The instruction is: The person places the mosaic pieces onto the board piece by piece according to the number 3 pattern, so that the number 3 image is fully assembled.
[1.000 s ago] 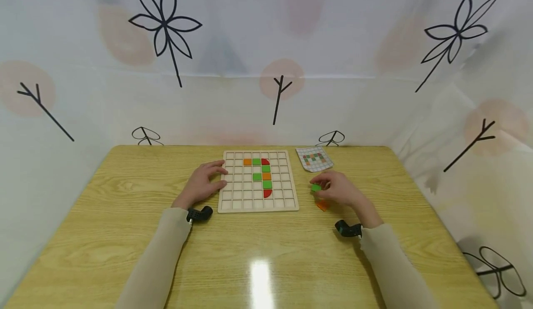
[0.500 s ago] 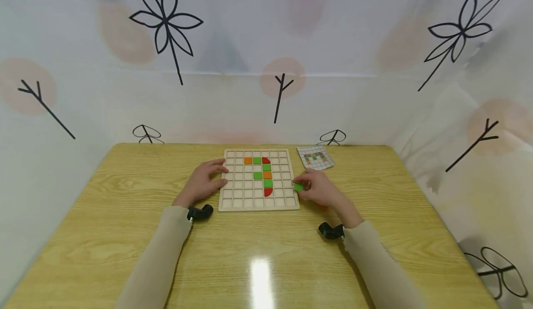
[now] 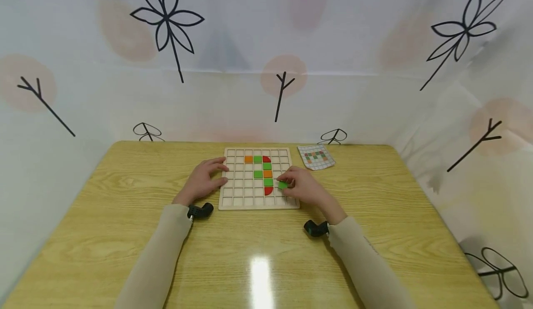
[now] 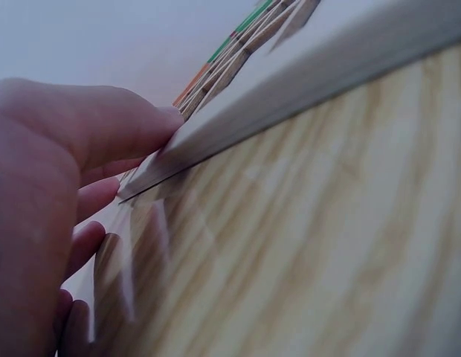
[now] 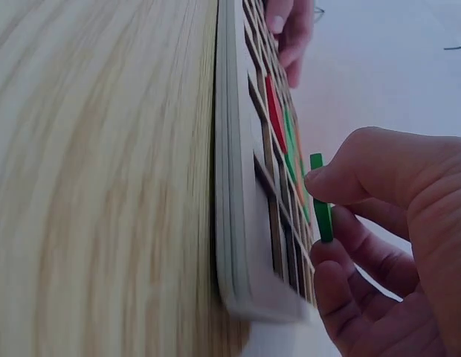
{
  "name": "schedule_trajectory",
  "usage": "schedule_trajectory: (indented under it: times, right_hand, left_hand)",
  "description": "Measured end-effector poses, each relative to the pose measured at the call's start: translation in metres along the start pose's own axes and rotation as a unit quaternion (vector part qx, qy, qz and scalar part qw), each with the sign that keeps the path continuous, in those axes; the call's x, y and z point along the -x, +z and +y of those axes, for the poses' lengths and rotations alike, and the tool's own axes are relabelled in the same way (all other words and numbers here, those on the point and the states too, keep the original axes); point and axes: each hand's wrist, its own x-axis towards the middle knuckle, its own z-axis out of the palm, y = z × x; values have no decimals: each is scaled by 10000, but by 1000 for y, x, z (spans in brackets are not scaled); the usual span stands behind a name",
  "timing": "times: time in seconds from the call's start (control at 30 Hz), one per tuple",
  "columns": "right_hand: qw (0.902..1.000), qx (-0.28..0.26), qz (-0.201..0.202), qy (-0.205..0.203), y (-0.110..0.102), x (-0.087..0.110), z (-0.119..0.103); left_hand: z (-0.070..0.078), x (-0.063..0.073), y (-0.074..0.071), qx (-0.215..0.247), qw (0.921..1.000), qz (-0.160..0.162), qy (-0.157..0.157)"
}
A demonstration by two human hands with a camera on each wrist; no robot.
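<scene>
A square wooden grid board lies on the table, with red, green and orange tiles in some of its cells. My right hand pinches a green square tile between thumb and fingers, over the right part of the board. In the right wrist view the green tile is seen edge-on, just off the grid. My left hand rests at the board's left edge, fingers spread and fairly straight. The left wrist view shows its thumb touching the board's rim.
A paper card printed with a coloured grid pattern lies beyond the board's right side. A pale cloth with plant drawings hangs behind the wood-grain table.
My right hand has carried the green tile leftward from beside the board to over its right columns. An orange piece seen on the table earlier is now hidden. The left hand stays at the edge.
</scene>
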Motion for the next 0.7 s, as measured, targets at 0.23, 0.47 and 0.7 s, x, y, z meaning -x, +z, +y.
schedule_trajectory:
  times: [0.23, 0.47, 0.7]
  right_hand:
    - [9997, 77, -56, -214, 11, -11, -7]
    - [9992, -95, -317, -207, 21, -21, -20]
    - [9988, -154, -398, -248, 31, -27, -26]
  left_hand:
    - [-1, -1, 0, 25, 10000, -35, -68]
    - [1, -1, -1, 33, 10000, -28, -55]
    - [0, 0, 0, 76, 10000, 7, 3]
